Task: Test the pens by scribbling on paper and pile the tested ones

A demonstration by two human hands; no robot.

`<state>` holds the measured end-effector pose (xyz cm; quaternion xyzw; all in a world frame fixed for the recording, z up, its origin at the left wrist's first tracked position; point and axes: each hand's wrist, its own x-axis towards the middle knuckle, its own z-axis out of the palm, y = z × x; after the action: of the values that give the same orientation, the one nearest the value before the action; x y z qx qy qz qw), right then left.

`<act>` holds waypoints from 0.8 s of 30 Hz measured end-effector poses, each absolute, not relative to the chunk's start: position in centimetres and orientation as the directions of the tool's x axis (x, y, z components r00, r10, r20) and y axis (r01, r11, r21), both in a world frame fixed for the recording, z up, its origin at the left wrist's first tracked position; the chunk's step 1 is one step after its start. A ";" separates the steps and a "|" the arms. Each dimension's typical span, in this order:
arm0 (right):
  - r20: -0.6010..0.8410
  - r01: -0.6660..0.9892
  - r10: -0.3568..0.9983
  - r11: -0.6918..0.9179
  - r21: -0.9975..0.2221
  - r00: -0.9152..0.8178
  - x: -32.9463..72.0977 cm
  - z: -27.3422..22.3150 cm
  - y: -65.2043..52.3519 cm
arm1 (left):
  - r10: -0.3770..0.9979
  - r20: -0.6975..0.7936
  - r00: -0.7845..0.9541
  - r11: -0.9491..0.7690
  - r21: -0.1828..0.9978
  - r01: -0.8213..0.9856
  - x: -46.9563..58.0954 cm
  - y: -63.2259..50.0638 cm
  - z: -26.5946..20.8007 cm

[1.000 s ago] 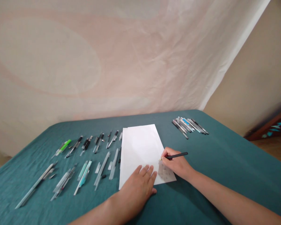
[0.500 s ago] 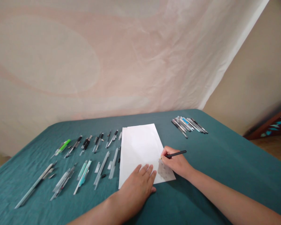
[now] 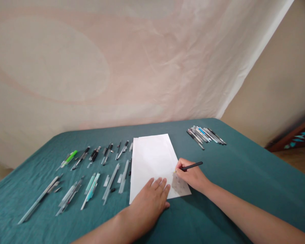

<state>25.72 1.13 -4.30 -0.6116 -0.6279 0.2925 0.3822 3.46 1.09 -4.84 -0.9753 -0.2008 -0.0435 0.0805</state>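
Note:
White paper lies on the green cloth, with a second edge showing at its top left. My left hand rests flat on its lower part, fingers stretched out. At the paper's right edge, my right hand pinches a black pen. The pen leans to the right, and its tip is at or just above the sheet; contact cannot be made out. Small faint marks dot the shaded lower right corner of the paper.
Left of the paper lie two rows of pen parts, among them a green pen, clear barrels and a turquoise piece. A bunch of pens lies at the back right of the green cloth. A pale curtain hangs behind.
The view has shifted very slightly. Both hands hold nearly the same place, with the pen still in my right hand at the paper's right edge.

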 end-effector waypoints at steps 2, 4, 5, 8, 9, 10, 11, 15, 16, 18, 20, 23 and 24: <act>0.115 0.542 0.992 0.071 -0.837 0.048 25.7 -4.3 1.1 | 0.383 0.121 0.916 -0.907 -0.139 0.398 3.5 1.1 -4.8; 0.117 0.542 0.992 0.070 -0.838 0.053 25.7 -4.3 1.1 | 0.377 0.125 0.918 -0.909 -0.139 0.392 3.5 1.2 -4.8; 0.119 0.541 0.992 0.073 -0.838 0.051 25.7 -4.3 1.1 | 0.375 0.127 0.918 -0.910 -0.139 0.391 3.5 1.2 -4.8; 0.120 0.536 0.992 0.083 -0.840 0.035 25.7 -4.1 1.1 | 0.376 0.126 0.918 -0.910 -0.135 0.392 3.5 1.2 -4.8; 0.119 0.532 0.993 0.085 -0.842 0.030 25.7 -4.0 1.1 | 0.377 0.124 0.918 -0.910 -0.133 0.392 3.5 1.2 -4.8; 0.116 0.528 0.993 0.085 -0.845 0.026 25.7 -4.0 1.1 | 0.379 0.121 0.918 -0.910 -0.130 0.393 3.5 1.2 -4.8; 0.113 0.523 0.993 0.083 -0.848 0.026 25.7 -3.9 1.1 | 0.380 0.119 0.917 -0.910 -0.126 0.394 3.4 1.2 -4.8; 0.129 0.516 0.990 0.082 -0.853 0.056 25.9 -4.0 1.1 | 0.388 0.116 0.915 -0.910 -0.113 0.400 3.4 1.2 -5.0; 0.144 0.512 0.987 0.090 -0.854 0.067 26.1 -4.0 1.2 | 0.387 0.114 0.915 -0.910 -0.112 0.399 3.4 1.2 -5.0; 0.176 0.492 0.981 0.115 -0.863 0.080 26.4 -3.9 1.3 | 0.383 0.106 0.918 -0.913 -0.111 0.394 3.4 1.2 -5.0; 0.204 0.472 0.975 0.142 -0.870 0.083 26.8 -3.8 1.4 | 0.382 0.096 0.919 -0.914 -0.109 0.391 3.4 1.3 -4.8; 0.252 0.494 0.963 0.173 -0.852 0.097 27.3 -3.6 1.5 | 0.379 0.075 0.922 -0.918 -0.097 0.385 3.4 1.3 -4.3; 0.270 0.509 0.957 0.181 -0.842 0.105 27.5 -3.6 1.5 | 0.382 0.066 0.922 -0.918 -0.085 0.386 3.3 1.3 -4.0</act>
<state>27.47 1.48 -3.58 -0.5899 -0.6212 0.2478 0.4524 3.32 1.28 -4.00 -0.9791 -0.1960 -0.0238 0.0484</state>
